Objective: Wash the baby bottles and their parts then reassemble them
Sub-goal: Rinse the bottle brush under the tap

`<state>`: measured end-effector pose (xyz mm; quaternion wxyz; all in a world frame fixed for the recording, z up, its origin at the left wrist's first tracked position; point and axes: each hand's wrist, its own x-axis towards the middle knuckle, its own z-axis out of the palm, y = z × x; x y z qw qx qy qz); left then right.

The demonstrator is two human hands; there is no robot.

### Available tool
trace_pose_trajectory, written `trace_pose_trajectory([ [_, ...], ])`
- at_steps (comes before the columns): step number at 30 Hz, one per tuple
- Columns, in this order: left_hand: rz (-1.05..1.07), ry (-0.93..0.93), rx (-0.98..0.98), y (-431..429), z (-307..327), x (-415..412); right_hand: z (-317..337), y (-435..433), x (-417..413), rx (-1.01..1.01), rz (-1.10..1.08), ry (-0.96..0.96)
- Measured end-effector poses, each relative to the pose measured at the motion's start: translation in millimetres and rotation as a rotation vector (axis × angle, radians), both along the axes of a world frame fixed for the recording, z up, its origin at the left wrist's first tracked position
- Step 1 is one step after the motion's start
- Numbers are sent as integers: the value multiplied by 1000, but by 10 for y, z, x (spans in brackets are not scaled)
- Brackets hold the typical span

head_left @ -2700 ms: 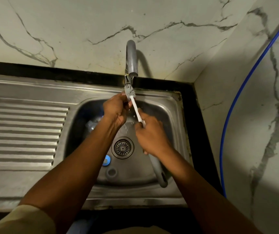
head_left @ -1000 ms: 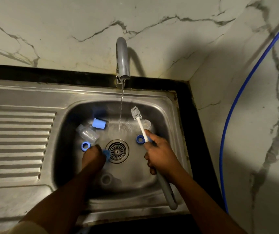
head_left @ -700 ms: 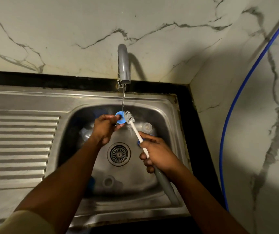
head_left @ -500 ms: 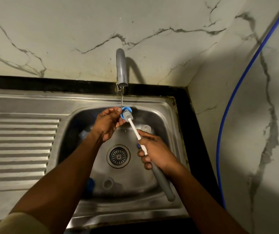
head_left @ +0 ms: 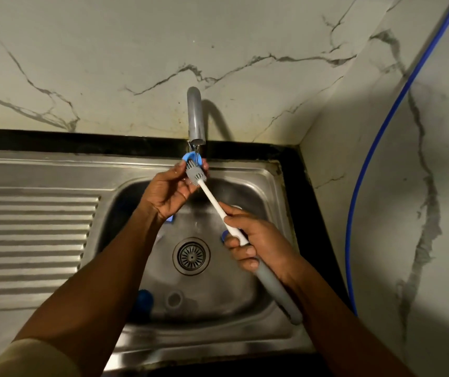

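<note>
My left hand (head_left: 168, 192) pinches a blue bottle ring (head_left: 190, 157) just under the tap's spout (head_left: 196, 115), in the running water. My right hand (head_left: 256, 242) grips the white-and-grey bottle brush (head_left: 213, 198) by its handle. The brush's grey head pokes into the ring. Other blue parts lie in the sink basin (head_left: 272, 191): one near my right hand (head_left: 224, 235), one under my left wrist (head_left: 169, 219), and a blue cap (head_left: 142, 300) at the front. A clear piece (head_left: 236, 207) sits at the basin's back right, mostly hidden.
The drain strainer (head_left: 191, 256) sits mid-basin, with a small overflow hole (head_left: 174, 300) in front. A ribbed steel drainboard (head_left: 27, 240) extends left. Marble walls stand behind and to the right, where a blue hose (head_left: 375, 159) runs down.
My left hand picked a blue ring from the basin floor and raised it to the spout. My right hand brought the brush head up into the ring.
</note>
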<state>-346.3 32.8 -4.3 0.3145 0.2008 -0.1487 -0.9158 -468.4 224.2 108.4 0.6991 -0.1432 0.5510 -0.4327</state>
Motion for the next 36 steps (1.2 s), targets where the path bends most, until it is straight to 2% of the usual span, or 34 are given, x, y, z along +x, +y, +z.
trace_pose_trajectory([
  [3,-25,-286,-105,31,-26,34,-57,22,-85,39,40,363],
  [5,-5,-359,-113,96,-43,-6,-75,10,-95,28,37,497],
  [9,84,-329,7,146,-45,-183,-146,13,61,-94,52,801],
  [13,103,-303,81,136,16,-230,-234,116,31,-228,213,1101],
  [16,91,-322,99,204,-11,-170,-145,153,-97,-263,403,1294],
  [19,63,-324,89,224,17,-157,-108,121,-222,-253,410,1442],
  [23,77,-362,57,125,147,-202,-165,75,-185,-177,380,1455],
  [28,89,-352,85,134,182,-165,-168,60,-95,-240,380,1233],
  [31,97,-268,111,130,246,-172,-137,7,-145,-302,191,1030],
  [33,105,-255,101,96,300,-199,-132,-22,-136,-275,88,1042],
  [36,104,-288,69,53,318,-231,-183,-19,-45,-180,102,1085],
])
